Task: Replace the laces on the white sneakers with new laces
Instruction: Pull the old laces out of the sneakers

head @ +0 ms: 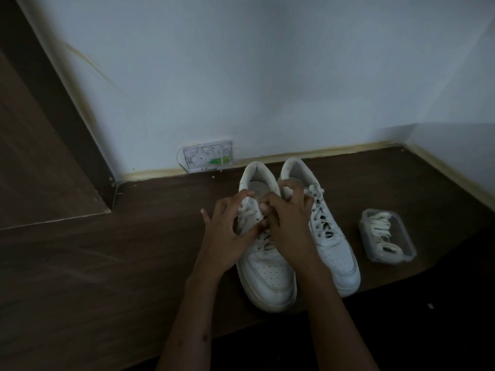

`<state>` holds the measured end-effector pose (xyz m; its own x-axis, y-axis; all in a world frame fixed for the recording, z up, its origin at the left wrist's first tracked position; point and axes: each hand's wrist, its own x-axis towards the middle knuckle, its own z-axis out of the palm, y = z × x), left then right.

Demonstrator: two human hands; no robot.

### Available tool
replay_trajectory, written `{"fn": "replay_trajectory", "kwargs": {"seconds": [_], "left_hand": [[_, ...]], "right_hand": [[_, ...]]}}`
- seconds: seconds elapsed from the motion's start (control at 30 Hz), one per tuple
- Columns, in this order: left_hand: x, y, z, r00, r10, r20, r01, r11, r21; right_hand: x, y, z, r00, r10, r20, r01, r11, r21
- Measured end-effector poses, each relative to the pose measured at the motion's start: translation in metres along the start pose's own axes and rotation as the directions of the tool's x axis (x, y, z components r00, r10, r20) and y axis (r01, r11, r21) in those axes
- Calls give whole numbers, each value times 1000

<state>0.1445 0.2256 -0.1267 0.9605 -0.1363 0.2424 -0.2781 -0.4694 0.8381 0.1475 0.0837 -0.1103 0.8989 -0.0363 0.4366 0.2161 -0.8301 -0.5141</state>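
Observation:
Two white sneakers stand side by side on a dark wooden surface, toes toward me. Both hands work at the laces of the left sneaker point(267, 274). My left hand point(227, 231) has its fingers curled at the lace on the shoe's left side. My right hand point(286, 223) pinches the lace near the upper eyelets and covers the tongue. The right sneaker point(332, 242) stays laced, its lace ends lying loose at the top. A clear plastic box point(387, 236) to the right holds coiled white laces.
A white wall runs behind the shoes, with an exposed wall socket plate point(207, 156) low on it. A raised wooden panel point(40, 156) stands at the left. The surface's front edge drops into dark space at the lower right.

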Motion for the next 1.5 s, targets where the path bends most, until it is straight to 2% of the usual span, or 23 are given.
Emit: {"fn": "replay_trajectory", "kwargs": {"seconds": [0.13, 0.2, 0.23, 0.3, 0.37, 0.57, 0.7, 0.83, 0.93, 1.0, 1.03, 1.1, 1.2, 1.27, 1.3, 1.33, 1.5], "left_hand": [[0, 5, -2, 1000, -14, -12, 14, 1000, -2], [0, 5, -2, 1000, -13, -19, 13, 1000, -1], [0, 5, -1, 1000, -6, -22, 6, 1000, -3], [0, 1, 0, 999, 21, -30, -21, 1000, -11], [1, -2, 0, 999, 38, -36, -39, 999, -38], [1, -4, -2, 996, 80, -28, -83, 990, -110], [1, -7, -2, 998, 55, -17, -56, 994, -91], [0, -5, -1, 1000, 11, -19, -12, 997, -71], [0, 2, -4, 999, -33, -33, 32, 999, -32], [-1, 6, -6, 999, -40, -35, 39, 999, -28], [-2, 7, -6, 999, -41, -33, 40, 999, -27], [-2, 8, -6, 998, -50, -24, 49, 998, -33], [-3, 8, -6, 998, -55, -26, 54, 998, -38], [-2, 7, -6, 998, -53, -26, 52, 998, -35], [-2, 6, -6, 999, -48, -26, 47, 998, -34], [-2, 7, -6, 999, -43, -24, 43, 999, -33], [-2, 4, -5, 999, -41, -12, 41, 998, -41]], "right_hand": [[4, 1, -5, 988, 61, -140, -37, 985, 167], [5, 1, -12, 981, 81, -176, -49, 983, 178], [5, 0, -14, 989, 61, -135, -46, 992, 114], [3, -4, -12, 997, 10, 71, -6, 999, -53], [1, -9, -11, 979, 24, 201, 1, 993, -122], [0, -8, -9, 972, 10, 233, 8, 997, -76], [1, -3, -4, 998, 5, 59, -6, 1000, 18], [0, -5, -1, 987, 34, -157, -19, 995, 96], [3, -6, -15, 899, 182, -397, -93, 968, 234], [5, 1, -24, 827, 236, -510, -120, 961, 250], [6, 4, -27, 822, 250, -512, -137, 959, 247], [7, 5, -28, 886, 218, -409, -137, 966, 219], [6, 1, -21, 990, -37, -133, 28, 998, -65], [2, -3, -11, 996, -71, 48, 77, 987, -138], [0, -5, -8, 996, -49, 80, 58, 991, -121], [-1, -6, -6, 997, -37, 72, 43, 995, -92], [3, -3, -5, 986, -79, -146, 78, 997, -13]]}}
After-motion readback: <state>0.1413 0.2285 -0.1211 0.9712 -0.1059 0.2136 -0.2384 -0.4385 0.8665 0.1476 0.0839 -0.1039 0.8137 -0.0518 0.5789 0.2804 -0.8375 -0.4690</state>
